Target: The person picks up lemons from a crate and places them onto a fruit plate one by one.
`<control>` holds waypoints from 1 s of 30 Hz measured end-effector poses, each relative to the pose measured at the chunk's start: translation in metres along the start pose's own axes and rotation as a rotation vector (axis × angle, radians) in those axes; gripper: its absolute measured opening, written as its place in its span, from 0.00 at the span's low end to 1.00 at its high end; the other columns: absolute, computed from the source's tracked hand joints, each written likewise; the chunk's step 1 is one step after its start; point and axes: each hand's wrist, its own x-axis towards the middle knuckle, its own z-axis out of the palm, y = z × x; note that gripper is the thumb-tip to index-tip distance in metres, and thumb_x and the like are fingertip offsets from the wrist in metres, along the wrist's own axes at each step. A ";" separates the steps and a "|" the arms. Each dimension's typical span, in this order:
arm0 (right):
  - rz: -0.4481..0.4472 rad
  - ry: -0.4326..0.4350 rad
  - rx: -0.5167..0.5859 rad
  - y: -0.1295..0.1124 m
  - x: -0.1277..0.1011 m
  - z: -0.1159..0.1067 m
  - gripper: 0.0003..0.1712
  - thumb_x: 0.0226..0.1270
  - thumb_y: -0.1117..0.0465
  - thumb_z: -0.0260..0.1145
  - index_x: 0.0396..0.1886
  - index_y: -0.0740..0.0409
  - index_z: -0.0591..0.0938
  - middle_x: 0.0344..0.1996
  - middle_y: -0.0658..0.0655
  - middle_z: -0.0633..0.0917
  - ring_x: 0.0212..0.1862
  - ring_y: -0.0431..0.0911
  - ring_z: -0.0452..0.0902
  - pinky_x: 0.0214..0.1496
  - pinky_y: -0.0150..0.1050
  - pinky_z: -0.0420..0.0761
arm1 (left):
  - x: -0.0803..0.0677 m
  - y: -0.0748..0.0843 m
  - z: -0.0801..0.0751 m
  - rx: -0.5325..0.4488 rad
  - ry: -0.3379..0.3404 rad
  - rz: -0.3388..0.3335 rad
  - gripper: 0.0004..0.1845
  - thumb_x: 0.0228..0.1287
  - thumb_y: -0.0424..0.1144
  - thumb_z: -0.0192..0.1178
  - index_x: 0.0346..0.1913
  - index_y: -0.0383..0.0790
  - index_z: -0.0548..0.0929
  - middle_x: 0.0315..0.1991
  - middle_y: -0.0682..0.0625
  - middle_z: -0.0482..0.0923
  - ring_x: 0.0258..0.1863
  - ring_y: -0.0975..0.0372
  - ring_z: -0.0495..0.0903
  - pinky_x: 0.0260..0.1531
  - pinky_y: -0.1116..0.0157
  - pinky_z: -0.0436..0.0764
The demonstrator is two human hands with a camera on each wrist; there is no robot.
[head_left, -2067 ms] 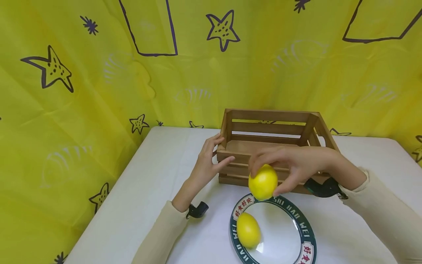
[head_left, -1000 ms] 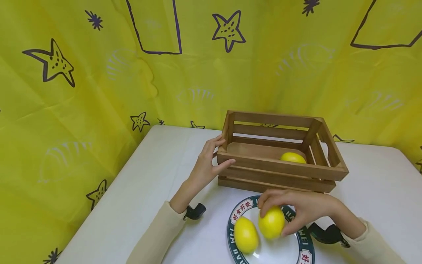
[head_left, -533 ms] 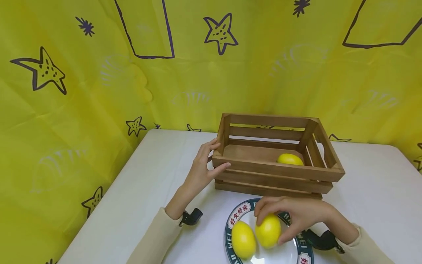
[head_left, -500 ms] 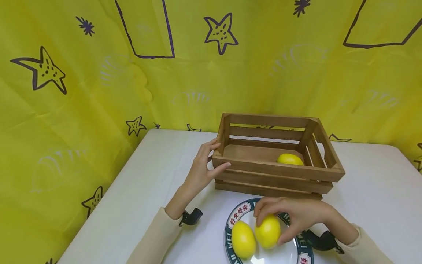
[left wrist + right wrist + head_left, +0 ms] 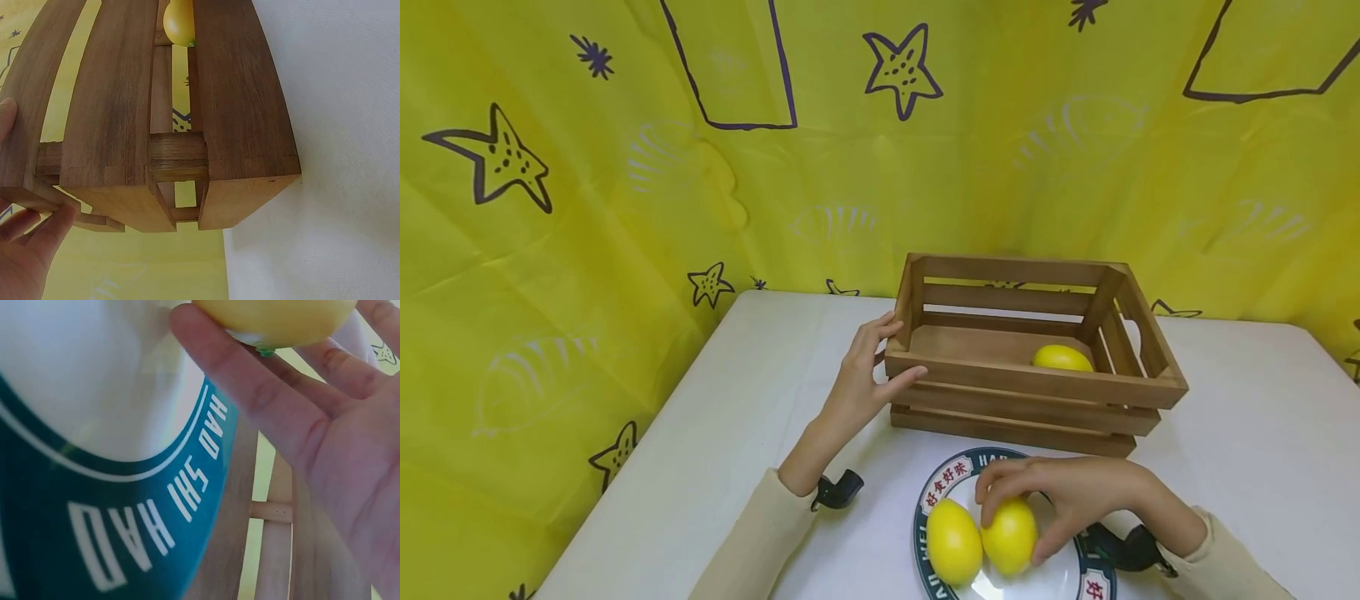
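Note:
My right hand (image 5: 1067, 500) holds a yellow lemon (image 5: 1011, 542) low over a white plate (image 5: 1051, 583) with a dark green lettered rim, fingers at its far side and thumb at its right. A second lemon (image 5: 954, 543) lies on the plate just left of it. In the right wrist view, the held lemon (image 5: 281, 319) shows a small green tip beside the fingers. My left hand (image 5: 859, 379) grips the near left corner of a slatted wooden crate (image 5: 1022, 383), thumb on the front slat. Inside the crate, toward the right, lies another lemon (image 5: 1063, 358).
Everything stands on a white-covered table (image 5: 737, 400). Behind it and to the left hangs a yellow curtain (image 5: 820, 175) with star drawings. The crate stands right behind the plate.
My right hand has come down from in front of the crate to the plate with its lemon, setting it close beside the other one. My left hand stays on the crate's corner.

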 end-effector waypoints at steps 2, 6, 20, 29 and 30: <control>0.001 -0.010 0.016 0.000 0.001 0.000 0.23 0.63 0.50 0.70 0.57 0.46 0.77 0.57 0.54 0.76 0.59 0.42 0.70 0.64 0.37 0.74 | 0.000 0.000 0.000 0.002 0.000 -0.002 0.34 0.59 0.40 0.71 0.65 0.35 0.68 0.71 0.44 0.61 0.68 0.51 0.66 0.57 0.54 0.79; -0.010 -0.010 0.064 0.002 0.002 0.001 0.21 0.66 0.54 0.68 0.58 0.48 0.77 0.57 0.54 0.77 0.58 0.42 0.71 0.62 0.37 0.76 | 0.000 -0.001 0.000 0.004 -0.001 -0.007 0.34 0.59 0.40 0.71 0.65 0.35 0.68 0.71 0.45 0.61 0.68 0.52 0.66 0.57 0.55 0.79; 0.043 0.075 0.034 -0.003 0.000 -0.005 0.13 0.72 0.57 0.62 0.54 0.49 0.80 0.57 0.59 0.79 0.56 0.43 0.75 0.58 0.38 0.81 | 0.001 -0.001 -0.001 0.010 0.009 0.008 0.34 0.58 0.39 0.71 0.64 0.36 0.68 0.71 0.44 0.62 0.67 0.52 0.67 0.56 0.56 0.80; 0.033 0.157 -0.081 -0.007 -0.007 -0.014 0.14 0.71 0.59 0.63 0.55 0.47 0.80 0.57 0.57 0.78 0.59 0.43 0.73 0.60 0.37 0.78 | 0.000 -0.002 0.000 0.008 0.012 0.023 0.33 0.58 0.39 0.71 0.64 0.36 0.68 0.71 0.44 0.61 0.67 0.51 0.67 0.55 0.55 0.81; 0.027 0.166 -0.094 -0.008 -0.008 -0.015 0.14 0.71 0.60 0.63 0.55 0.47 0.80 0.57 0.56 0.78 0.58 0.43 0.73 0.60 0.37 0.79 | 0.000 -0.002 0.000 0.007 0.011 0.023 0.33 0.58 0.39 0.71 0.64 0.35 0.68 0.71 0.44 0.61 0.67 0.51 0.67 0.55 0.55 0.81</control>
